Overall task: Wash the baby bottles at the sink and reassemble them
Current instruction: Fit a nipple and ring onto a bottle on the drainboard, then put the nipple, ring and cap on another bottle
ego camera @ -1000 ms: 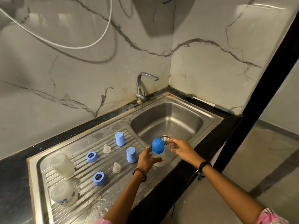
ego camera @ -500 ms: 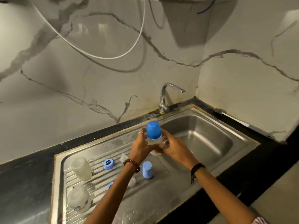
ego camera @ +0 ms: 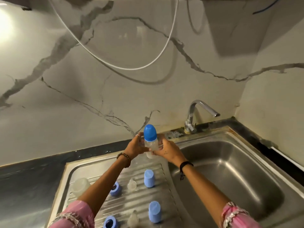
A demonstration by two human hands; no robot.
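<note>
Both hands hold one assembled baby bottle upright above the far end of the drainboard. It has a clear body and a blue cap. My left hand grips the body from the left, and my right hand grips it from the right. On the drainboard stand two blue caps, two blue collar rings, two clear teats and a clear bottle body, partly hidden by my left arm.
The steel sink basin lies to the right, with a chrome tap at its back left corner. A white hose loops across the marble wall. Black counter surrounds the sink unit.
Both hands lifted the capped bottle from the basin's front edge up and back over the drainboard. My view shifted left and upward, so the second bottle body at the near left dropped out of sight.
</note>
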